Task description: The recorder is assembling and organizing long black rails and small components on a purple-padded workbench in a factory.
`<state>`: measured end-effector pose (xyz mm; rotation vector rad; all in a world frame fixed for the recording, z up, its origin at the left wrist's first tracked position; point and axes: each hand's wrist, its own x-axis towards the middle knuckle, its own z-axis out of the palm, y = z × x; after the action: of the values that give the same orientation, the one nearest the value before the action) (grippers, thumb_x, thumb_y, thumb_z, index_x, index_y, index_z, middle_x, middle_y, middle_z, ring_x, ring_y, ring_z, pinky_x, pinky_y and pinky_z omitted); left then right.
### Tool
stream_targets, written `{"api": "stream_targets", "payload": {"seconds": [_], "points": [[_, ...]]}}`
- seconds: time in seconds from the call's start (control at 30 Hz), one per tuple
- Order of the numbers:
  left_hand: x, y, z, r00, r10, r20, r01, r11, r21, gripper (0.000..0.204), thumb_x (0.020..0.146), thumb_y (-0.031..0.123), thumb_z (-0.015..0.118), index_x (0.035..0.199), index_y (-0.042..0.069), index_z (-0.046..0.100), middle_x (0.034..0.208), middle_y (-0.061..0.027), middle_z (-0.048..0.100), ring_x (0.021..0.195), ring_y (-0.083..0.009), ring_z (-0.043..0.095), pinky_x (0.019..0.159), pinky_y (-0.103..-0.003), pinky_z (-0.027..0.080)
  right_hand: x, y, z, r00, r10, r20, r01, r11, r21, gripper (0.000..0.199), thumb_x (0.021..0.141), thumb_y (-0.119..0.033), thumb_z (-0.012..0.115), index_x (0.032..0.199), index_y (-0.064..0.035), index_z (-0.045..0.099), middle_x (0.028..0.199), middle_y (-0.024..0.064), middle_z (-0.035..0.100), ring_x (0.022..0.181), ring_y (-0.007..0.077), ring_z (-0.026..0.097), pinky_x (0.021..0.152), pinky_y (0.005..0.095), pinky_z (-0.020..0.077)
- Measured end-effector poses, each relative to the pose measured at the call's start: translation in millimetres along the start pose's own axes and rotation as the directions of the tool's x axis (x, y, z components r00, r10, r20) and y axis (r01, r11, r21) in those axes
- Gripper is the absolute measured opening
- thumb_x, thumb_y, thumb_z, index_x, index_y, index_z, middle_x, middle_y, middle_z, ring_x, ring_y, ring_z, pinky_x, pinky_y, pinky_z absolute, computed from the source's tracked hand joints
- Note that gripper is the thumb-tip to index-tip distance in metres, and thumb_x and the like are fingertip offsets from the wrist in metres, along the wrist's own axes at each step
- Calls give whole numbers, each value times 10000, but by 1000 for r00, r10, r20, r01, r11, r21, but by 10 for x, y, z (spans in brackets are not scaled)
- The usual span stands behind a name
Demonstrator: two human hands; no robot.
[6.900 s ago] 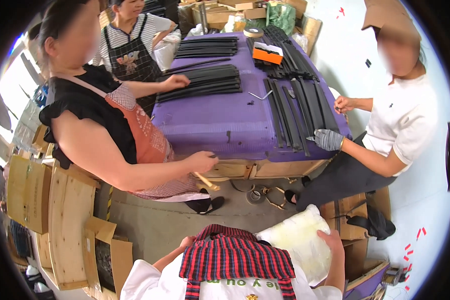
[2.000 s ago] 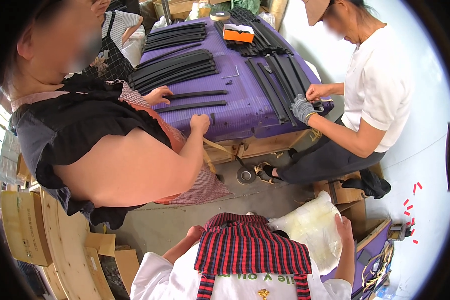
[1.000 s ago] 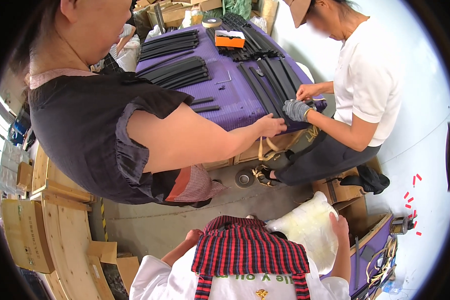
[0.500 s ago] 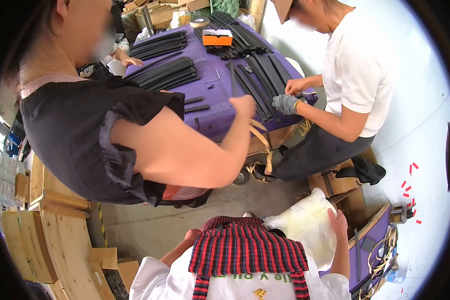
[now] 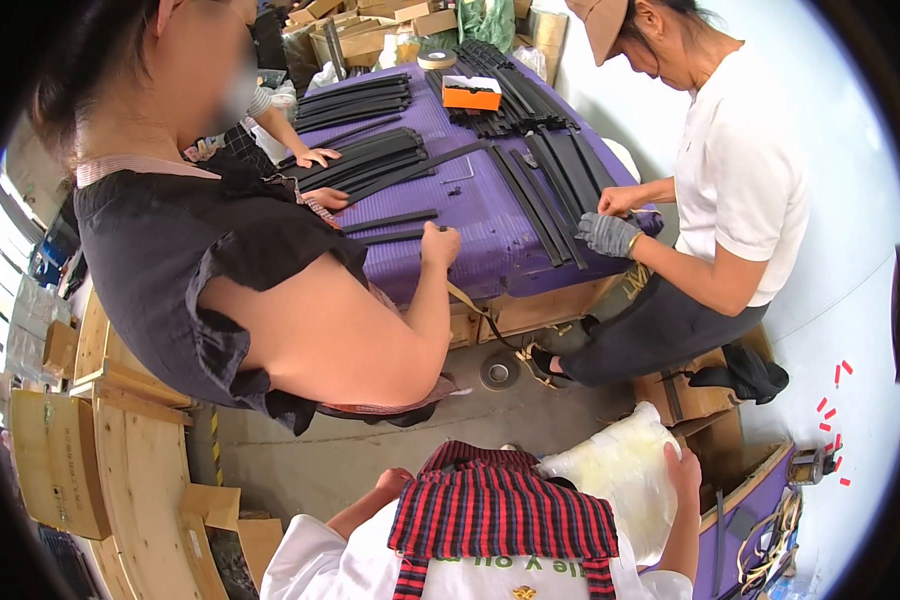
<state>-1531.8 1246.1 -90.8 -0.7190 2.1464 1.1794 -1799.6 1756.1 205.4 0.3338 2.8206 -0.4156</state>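
Observation:
My right hand is closed on the edge of a whitish plastic-covered pad, which lies against my right side. By the far left corner of my red-and-black striped apron rests my left hand; its fingers are too hidden to read. Ahead, a co-worker in a dark top holds a tan strap beside the purple-covered table. Another co-worker in white, one hand in a grey glove, works at its right edge over long black strips.
Bundles of black strips, an orange-and-white box and a tape roll lie on the table. A dark roll sits on the floor. Wooden crates stand left; a second purple surface is at right.
My view has shifted slightly. The dark-topped co-worker's hand has moved left and toward me. A black strip that stood near it now lies across the table. My own hands hold nearly the same pose.

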Motion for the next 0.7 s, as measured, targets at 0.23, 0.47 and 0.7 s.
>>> {"api": "stream_targets", "payload": {"seconds": [0.23,0.47,0.7], "points": [[8,-231,96,993,25,-120,-27,1000,-14,283,697,339,615,892,145,681,946,-89,649,906,-267,608,807,-331,482,119,-55,67,999,-34,-8,34,998,-44,690,793,-625,423,959,25,588,939,261,596,928,410,557,793,453,434],[-127,-45,44,994,6,-112,-2,1000,31,272,714,318,606,917,150,676,948,-90,649,907,-265,610,801,-337,482,285,-87,123,999,-47,3,47,998,-43,687,795,-628,416,930,23,587,939,265,594,934,415,553,799,462,428],[-220,73,59,995,-12,-102,3,996,-88,284,716,354,616,924,170,674,944,-82,651,896,-257,614,787,-344,486,497,-104,133,995,-82,59,85,995,-58,689,798,-623,411,960,29,564,951,268,592,935,422,548,794,469,425]]}}
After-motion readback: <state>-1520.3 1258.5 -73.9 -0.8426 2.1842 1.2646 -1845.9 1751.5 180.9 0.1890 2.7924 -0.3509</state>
